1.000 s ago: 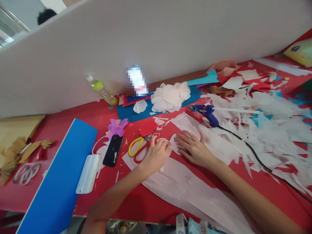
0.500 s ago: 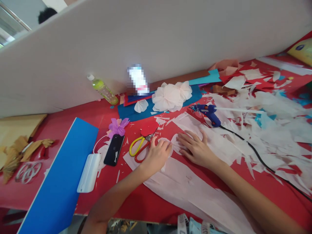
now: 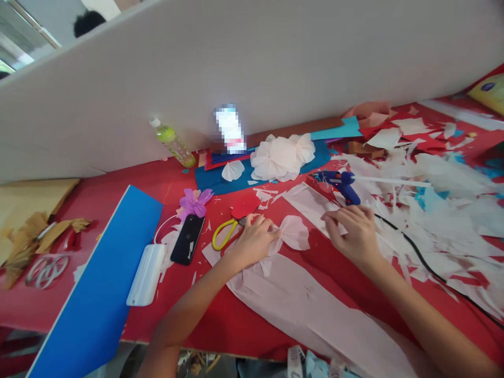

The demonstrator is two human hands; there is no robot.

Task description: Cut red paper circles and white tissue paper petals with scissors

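Note:
My left hand point(image 3: 258, 239) is closed in a pinch at the gathered end of a pale pink paper petal point(image 3: 295, 232), which fans out to the right. Beneath it lies a long pale pink paper sheet point(image 3: 299, 294). Scissors point(image 3: 222, 234) with yellow and red handles lie beside the left hand, partly covered by it. My right hand point(image 3: 354, 233) is raised off the petal with loosely bent fingers, and no object shows in it. Just beyond it lies a blue glue gun point(image 3: 342, 184) with a white glue stick in its back.
Pale pink paper flowers point(image 3: 281, 157) and a loose petal point(image 3: 232, 170) lie on blue paper. Paper scraps point(image 3: 452, 184) cover the right side, crossed by a black cord point(image 3: 423, 254). Left are a phone point(image 3: 188, 239), power bank point(image 3: 146, 275), purple flower point(image 3: 196, 202), blue board point(image 3: 98, 283) and bottle point(image 3: 175, 146).
My right hand has lifted from the petal and moved right, towards the glue gun. The petal it covered now shows. My left hand stays at the petal's base.

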